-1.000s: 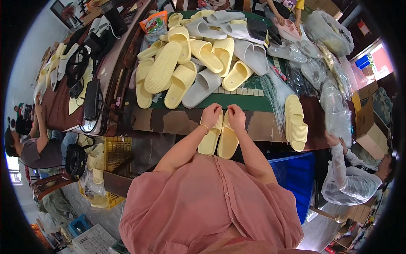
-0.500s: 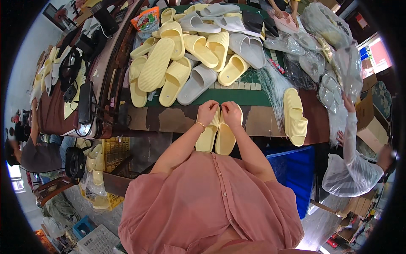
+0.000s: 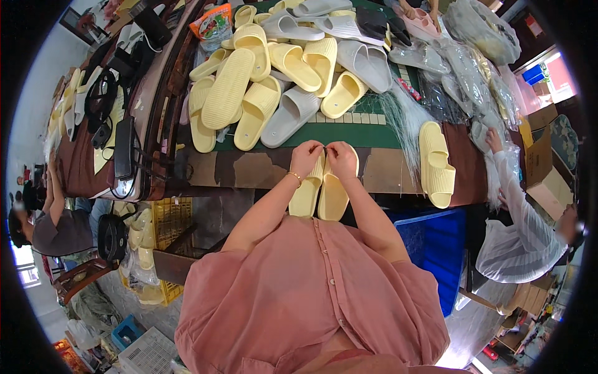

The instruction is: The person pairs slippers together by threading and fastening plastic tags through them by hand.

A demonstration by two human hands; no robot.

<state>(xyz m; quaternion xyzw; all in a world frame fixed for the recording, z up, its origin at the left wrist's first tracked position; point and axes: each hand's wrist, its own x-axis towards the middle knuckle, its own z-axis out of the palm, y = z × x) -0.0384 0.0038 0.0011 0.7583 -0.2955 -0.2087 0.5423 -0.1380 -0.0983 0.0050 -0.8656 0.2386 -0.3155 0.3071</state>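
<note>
Head view: my left hand [image 3: 306, 157] and right hand [image 3: 342, 156] meet fingertip to fingertip, each grip pinched shut on the far ends of a pair of pale yellow slippers [image 3: 321, 190] lying side by side at the near edge of the desk [image 3: 255, 169]. I judge the step to be joining the pair at that end; the next move calls for keeping both ends level. Beyond the pair lies a heap of yellow and grey slippers [image 3: 280, 75]; to its right, a single yellow slipper [image 3: 435, 163].
</note>
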